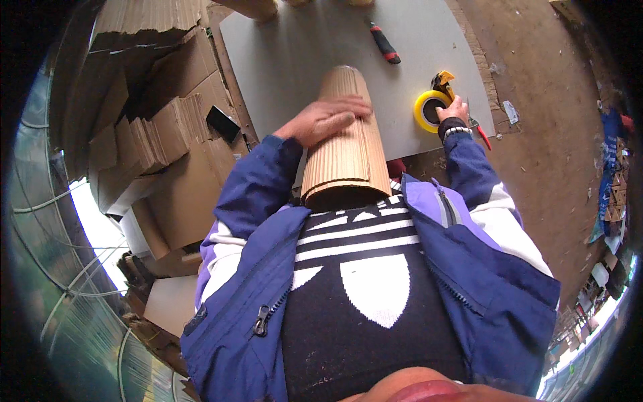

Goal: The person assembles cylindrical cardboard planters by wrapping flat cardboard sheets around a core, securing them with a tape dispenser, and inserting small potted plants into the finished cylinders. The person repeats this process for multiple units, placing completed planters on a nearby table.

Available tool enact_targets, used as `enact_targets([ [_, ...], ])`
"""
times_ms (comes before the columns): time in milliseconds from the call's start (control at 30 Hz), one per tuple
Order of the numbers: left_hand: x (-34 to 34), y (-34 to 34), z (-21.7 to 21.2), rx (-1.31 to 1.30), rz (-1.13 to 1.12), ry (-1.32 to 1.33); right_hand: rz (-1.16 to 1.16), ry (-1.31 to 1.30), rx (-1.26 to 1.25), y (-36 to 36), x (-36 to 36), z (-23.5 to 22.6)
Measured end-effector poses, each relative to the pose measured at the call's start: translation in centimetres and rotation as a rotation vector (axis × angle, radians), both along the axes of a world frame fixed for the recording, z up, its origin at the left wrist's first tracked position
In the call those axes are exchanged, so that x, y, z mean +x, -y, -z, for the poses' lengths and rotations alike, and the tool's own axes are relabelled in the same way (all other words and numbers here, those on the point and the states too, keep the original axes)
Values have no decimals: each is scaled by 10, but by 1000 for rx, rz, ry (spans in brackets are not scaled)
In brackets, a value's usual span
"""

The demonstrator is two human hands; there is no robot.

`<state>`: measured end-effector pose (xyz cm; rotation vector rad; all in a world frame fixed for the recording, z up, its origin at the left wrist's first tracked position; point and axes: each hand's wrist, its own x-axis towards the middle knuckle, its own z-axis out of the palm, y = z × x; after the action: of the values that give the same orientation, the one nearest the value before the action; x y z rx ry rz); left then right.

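here one cardboard roll [345,137], one tape roll [429,109]

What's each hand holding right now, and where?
Left hand presses the corrugated cardboard roll on its upper side; right hand grips the yellow tape roll at its rim.

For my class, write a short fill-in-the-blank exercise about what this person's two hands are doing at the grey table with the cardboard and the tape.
1. The left hand lies flat on top of a roll of corrugated ____.
2. The right hand grips a roll of tape whose colour is ____.
3. Far up on the grey board lies a tool with a red and ____ handle.

Missing words: cardboard; yellow; black
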<state>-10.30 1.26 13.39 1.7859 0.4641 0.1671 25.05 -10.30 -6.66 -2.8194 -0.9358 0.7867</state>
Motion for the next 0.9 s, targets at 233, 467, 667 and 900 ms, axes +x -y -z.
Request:
enact_targets([
  [233,28,-44,58,-41,-8,-132,-100,-8,-67,-21,20,-3],
  [467,39,-8,3,-44,112,-278,-123,-866,658,-17,-4,-57],
  [667,42,0,-14,-661,-553,51,-301,-1197,847,-26,-45,-146],
  [900,45,8,-25,-778,-741,128,-875,-537,998,-44,-59,-191],
])
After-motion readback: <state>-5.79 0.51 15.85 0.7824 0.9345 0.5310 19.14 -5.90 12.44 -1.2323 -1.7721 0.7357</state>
